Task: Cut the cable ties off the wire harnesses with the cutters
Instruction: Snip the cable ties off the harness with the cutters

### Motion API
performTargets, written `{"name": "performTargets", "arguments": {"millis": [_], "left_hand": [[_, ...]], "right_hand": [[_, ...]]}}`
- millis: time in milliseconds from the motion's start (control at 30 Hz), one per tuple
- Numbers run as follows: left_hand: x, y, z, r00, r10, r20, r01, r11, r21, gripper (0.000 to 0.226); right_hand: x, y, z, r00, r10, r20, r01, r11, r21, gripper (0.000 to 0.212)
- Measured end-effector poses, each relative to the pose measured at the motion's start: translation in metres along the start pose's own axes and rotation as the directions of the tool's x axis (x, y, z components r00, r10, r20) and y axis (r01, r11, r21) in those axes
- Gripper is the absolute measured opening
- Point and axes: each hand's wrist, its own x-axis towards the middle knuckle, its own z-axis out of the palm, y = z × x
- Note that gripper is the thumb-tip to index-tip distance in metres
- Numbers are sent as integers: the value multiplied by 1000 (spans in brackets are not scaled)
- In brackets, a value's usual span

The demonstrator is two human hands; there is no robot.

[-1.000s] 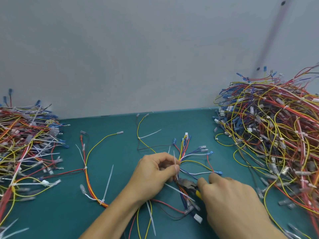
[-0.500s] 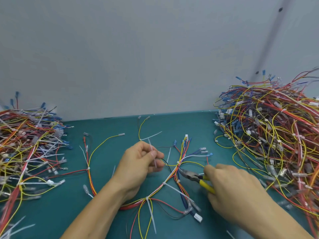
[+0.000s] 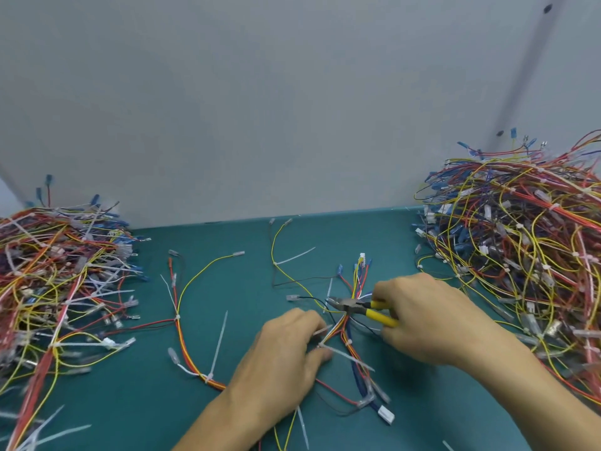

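Teal matting (image 3: 130, 411) covers the bench before a plain grey wall (image 3: 292, 109), with a tangled left heap (image 3: 55, 281) and right heap (image 3: 520, 242) of red, yellow and blue wires at its sides. Between them lies the wire harness (image 3: 349, 323), a bundle of red, yellow, orange and blue leads bound by white cable ties (image 3: 346, 354) with long tails; the left hand (image 3: 283, 359) pinches the bundle beside one tie. The right hand (image 3: 426, 317) is clenched round the yellow handles of the cutters (image 3: 354, 305), whose dark nose points left, touching a thin yellow lead of the harness.
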Motion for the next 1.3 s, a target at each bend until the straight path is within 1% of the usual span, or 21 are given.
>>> {"name": "performTargets", "arguments": {"millis": [67,133,200,267,300,400,500,600,700,800,1033,1233,1300], "left_hand": [[2,-1,1,999,-44,-22,44,999,-24,10],[5,-4,-3,988,-156,-5,154,977,-148,11],[9,-8,-7,969,-237,65,246,931,-268,15],[11,-10,-10,955,-253,152,290,903,-317,17],[12,-10,-10,952,-251,177,297,897,-326,17],[13,-9,-9,951,-257,171,301,894,-332,12],[13,-9,-10,956,-261,134,292,894,-340,14],[11,-11,-13,955,-267,126,295,886,-358,14],[10,-12,-13,951,-276,138,309,856,-415,12],[11,-12,-12,951,-279,130,308,846,-435,12],[9,-12,-7,963,-249,99,267,847,-460,17],[9,-12,-7,963,-258,83,264,828,-494,17],[9,-12,-6,963,-257,81,262,824,-502,18]], "right_hand": [[1,2,2,999,-27,22,27,1000,1,16],[1,4,3,998,-50,47,50,999,-11,17],[2,4,3,995,-64,81,65,998,-15,14],[0,3,0,990,-77,117,81,996,-28,11],[-1,3,-2,987,-81,137,86,996,-30,13],[-4,2,-9,976,-96,197,104,994,-33,16],[-7,-1,-14,963,-98,250,111,993,-36,21],[-9,-6,-16,956,-119,270,137,989,-49,18],[-11,-12,-16,957,-132,257,163,981,-103,10],[-11,-16,-17,963,-129,236,169,974,-154,6],[-12,-21,-14,968,-154,196,180,976,-121,13],[-13,-20,-17,974,-122,190,150,979,-139,7],[-13,-20,-15,976,-124,180,150,980,-135,13]]}}
